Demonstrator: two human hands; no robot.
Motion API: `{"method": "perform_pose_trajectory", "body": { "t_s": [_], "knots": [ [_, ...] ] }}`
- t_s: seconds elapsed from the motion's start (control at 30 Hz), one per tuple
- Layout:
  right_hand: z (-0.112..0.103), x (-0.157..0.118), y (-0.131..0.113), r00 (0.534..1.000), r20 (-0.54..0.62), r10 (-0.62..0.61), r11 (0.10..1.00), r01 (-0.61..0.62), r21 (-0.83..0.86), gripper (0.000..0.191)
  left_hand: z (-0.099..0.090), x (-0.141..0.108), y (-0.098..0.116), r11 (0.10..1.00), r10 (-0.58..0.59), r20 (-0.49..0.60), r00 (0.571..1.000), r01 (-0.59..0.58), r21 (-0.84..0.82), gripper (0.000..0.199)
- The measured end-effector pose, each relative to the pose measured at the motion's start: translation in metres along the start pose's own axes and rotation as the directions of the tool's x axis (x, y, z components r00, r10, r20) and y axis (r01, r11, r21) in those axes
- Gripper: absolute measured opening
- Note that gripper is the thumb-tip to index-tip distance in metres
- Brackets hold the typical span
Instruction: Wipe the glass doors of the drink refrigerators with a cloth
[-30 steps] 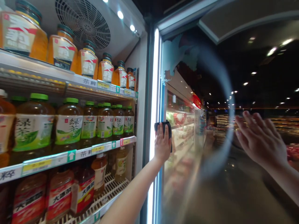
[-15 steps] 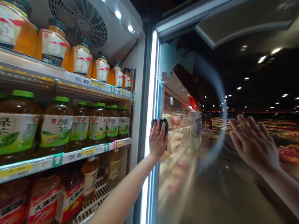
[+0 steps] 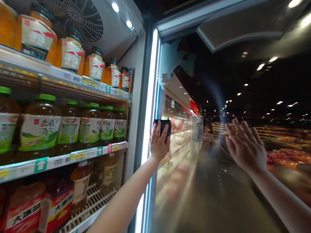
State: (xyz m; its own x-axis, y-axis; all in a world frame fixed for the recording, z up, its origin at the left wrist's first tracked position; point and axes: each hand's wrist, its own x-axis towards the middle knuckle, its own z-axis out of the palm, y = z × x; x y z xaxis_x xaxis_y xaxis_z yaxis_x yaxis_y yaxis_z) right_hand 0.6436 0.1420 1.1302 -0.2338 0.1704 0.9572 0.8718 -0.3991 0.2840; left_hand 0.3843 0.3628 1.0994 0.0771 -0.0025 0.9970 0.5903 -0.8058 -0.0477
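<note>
Against a small black object (image 3: 166,122) at the lit edge of the glass door lies my left hand (image 3: 159,142), its fingers spread over the object's face; whether they grip it is hidden. My right hand (image 3: 247,150) is raised at the right, palm toward the glass door (image 3: 209,181), with fingers spread and nothing in it. Whether it touches the glass cannot be told. A bright vertical light strip (image 3: 147,129) runs just left of my left hand.
At the left, cooler shelves hold orange bottles (image 3: 72,55), green-capped tea bottles (image 3: 40,127) and red-labelled bottles (image 3: 25,210). A wire rack (image 3: 91,200) shows low down. Lit display cases (image 3: 181,139) appear beyond the glass.
The view has turned slightly right, so shelves, door edge and left hand appear further left. My right hand has shifted left in view, nearer my left hand.
</note>
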Motion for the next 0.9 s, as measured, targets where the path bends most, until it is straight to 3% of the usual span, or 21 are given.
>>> {"method": "perform_pose_trajectory", "body": {
  "t_s": [0.07, 0.13, 0.23, 0.3, 0.37, 0.4, 0.47, 0.53, 0.6, 0.63, 0.73, 0.83, 0.87, 0.9],
  "knots": [
    [0.001, 0.0, 0.002, 1.0, 0.004, -0.006, 1.0, 0.006, -0.007, 0.07, 0.009, 0.021, 0.019, 0.99, -0.141, -0.046, 0.989, 0.141, -0.003, 0.058],
    [0.001, 0.0, 0.003, 1.0, 0.011, -0.009, 1.0, 0.009, -0.008, 0.069, 0.017, 0.024, 0.046, 0.993, -0.113, -0.031, 0.993, 0.112, -0.037, 0.061],
    [0.0, 0.0, 0.003, 1.0, 0.023, -0.009, 1.0, 0.009, 0.0, 0.068, 0.015, -0.007, 0.07, 0.988, 0.133, 0.065, 0.989, -0.128, -0.085, 0.062],
    [0.0, 0.001, 0.003, 1.0, 0.022, -0.003, 1.0, 0.003, 0.012, 0.068, 0.006, -0.032, 0.063, 0.95, 0.305, 0.135, 0.943, -0.292, -0.109, 0.061],
    [0.0, 0.002, 0.003, 1.0, 0.027, 0.005, 1.0, -0.006, 0.023, 0.07, -0.002, -0.042, 0.045, 0.93, 0.366, 0.18, 0.913, -0.352, -0.105, 0.058],
    [-0.001, 0.002, 0.003, 0.999, 0.034, 0.007, 1.0, -0.008, 0.025, 0.071, -0.004, -0.039, 0.037, 0.94, 0.341, 0.18, 0.923, -0.329, -0.093, 0.057],
    [-0.002, 0.003, 0.003, 0.999, 0.049, 0.008, 1.0, -0.009, 0.022, 0.073, -0.002, -0.018, 0.031, 0.984, 0.176, 0.138, 0.975, -0.17, -0.055, 0.058],
    [-0.003, 0.004, 0.003, 0.998, 0.058, 0.005, 1.0, -0.005, 0.011, 0.074, 0.007, 0.008, 0.045, 0.998, -0.058, 0.059, 0.997, 0.06, -0.029, 0.061],
    [-0.004, 0.004, 0.003, 0.998, 0.06, 0.007, 1.0, -0.007, 0.001, 0.072, 0.018, 0.021, 0.076, 0.984, -0.176, 0.0, 0.984, 0.176, -0.034, 0.064],
    [-0.004, 0.004, 0.003, 0.998, 0.064, 0.007, 1.0, -0.007, -0.001, 0.071, 0.022, 0.019, 0.093, 0.987, -0.153, -0.012, 0.988, 0.153, -0.05, 0.063],
    [-0.003, 0.004, 0.005, 0.998, 0.068, 0.007, 1.0, -0.008, 0.01, 0.068, 0.022, -0.021, 0.126, 0.989, 0.119, 0.055, 0.991, -0.113, -0.098, 0.064],
    [0.0, 0.004, 0.007, 0.999, 0.035, 0.008, 0.999, -0.009, 0.047, 0.067, 0.011, -0.073, 0.114, 0.918, 0.387, 0.083, 0.918, -0.376, -0.126, 0.061],
    [0.002, 0.003, 0.008, 1.0, 0.022, 0.007, 0.998, -0.008, 0.063, 0.067, 0.008, -0.081, 0.103, 0.909, 0.408, 0.077, 0.91, -0.396, -0.128, 0.061],
    [0.003, 0.003, 0.009, 1.0, 0.012, 0.005, 0.997, -0.006, 0.077, 0.067, 0.006, -0.083, 0.093, 0.927, 0.367, 0.07, 0.927, -0.359, -0.109, 0.061]
  ]
}}
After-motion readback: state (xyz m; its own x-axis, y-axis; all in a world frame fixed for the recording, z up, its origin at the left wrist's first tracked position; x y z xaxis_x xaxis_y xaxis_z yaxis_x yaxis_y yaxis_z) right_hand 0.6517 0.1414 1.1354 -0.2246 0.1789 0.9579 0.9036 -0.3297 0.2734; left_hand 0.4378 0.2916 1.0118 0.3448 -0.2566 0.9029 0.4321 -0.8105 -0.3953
